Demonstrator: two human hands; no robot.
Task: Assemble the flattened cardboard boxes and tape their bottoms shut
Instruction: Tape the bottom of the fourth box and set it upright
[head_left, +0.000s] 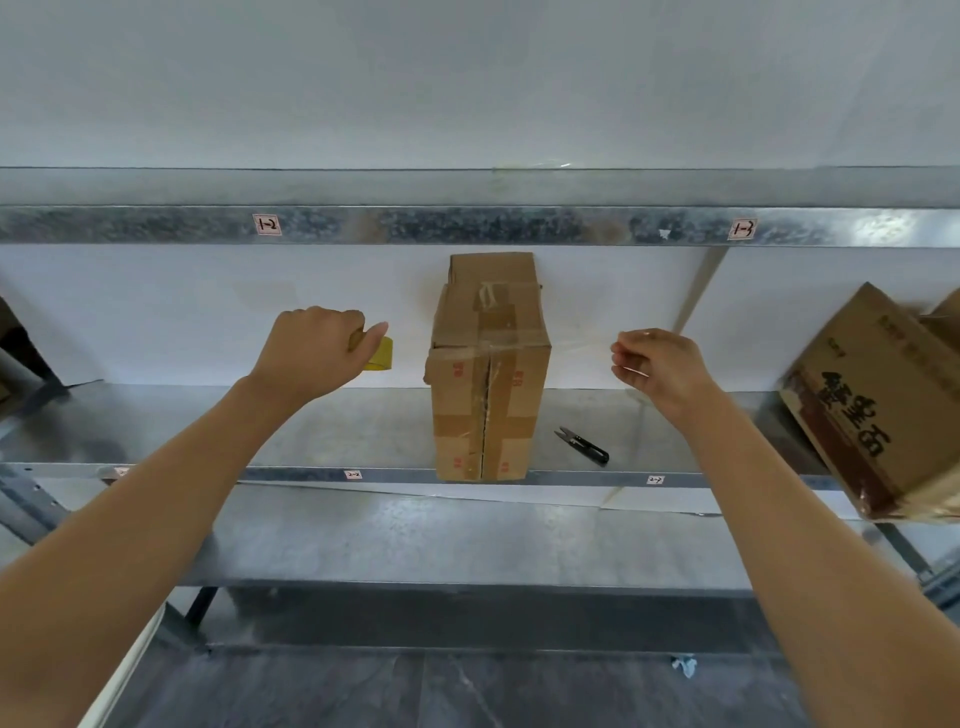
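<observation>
A small brown cardboard box (488, 374) stands on the metal shelf (363, 431), its taped flap seam facing me. My left hand (311, 348) grips a yellowish tape roll (379, 353) to the left of the box. My right hand (654, 364), on the box's right, pinches the free end of a clear tape strip (582, 345). The strip runs from my fingers back to the box's right side. Both hands hover above the shelf, apart from the box.
Small black snips (584, 446) lie on the shelf just right of the box. A larger printed carton (878, 405) leans at the far right. An upper shelf beam (467, 226) with labels crosses overhead. A lower shelf and dark floor lie below.
</observation>
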